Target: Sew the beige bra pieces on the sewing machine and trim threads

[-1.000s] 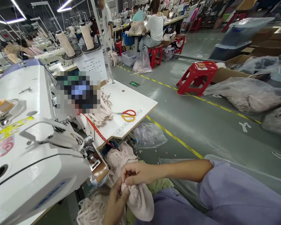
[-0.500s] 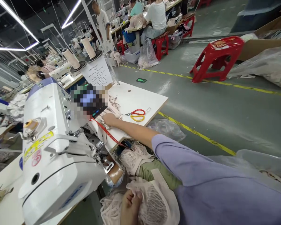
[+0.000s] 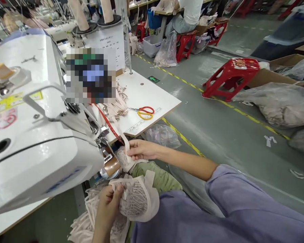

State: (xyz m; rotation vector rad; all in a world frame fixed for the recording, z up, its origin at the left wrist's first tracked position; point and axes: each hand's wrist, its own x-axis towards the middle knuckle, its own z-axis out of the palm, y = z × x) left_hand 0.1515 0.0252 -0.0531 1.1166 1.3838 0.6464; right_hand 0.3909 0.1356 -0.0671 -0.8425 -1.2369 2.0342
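Observation:
My left hand (image 3: 107,202) is closed on the edge of a pale beige lace bra (image 3: 138,199) low in the view, its cup spread over my lap. Above and to the right, my right hand (image 3: 143,150) pinches a narrow beige strap (image 3: 125,138), which runs down from a pile of similar strips (image 3: 118,106) on the white table (image 3: 159,91). Left of both hands stands a white sewing machine (image 3: 48,145), its working end near the bra. Another piece of lace (image 3: 121,157) lies behind the right hand, partly hidden.
Scissors (image 3: 143,112) with red and yellow handles lie on the table. A red ribbon (image 3: 107,119) hangs beside the machine. More beige garments (image 3: 83,216) bunch at lower left. A red stool (image 3: 233,79) and plastic bags (image 3: 286,104) stand across the aisle; a seated person (image 3: 190,17) works behind.
My right hand has drawn back from the strip pile toward my lap, bringing a strap with it. My left hand still holds the bra. The view has tilted downward.

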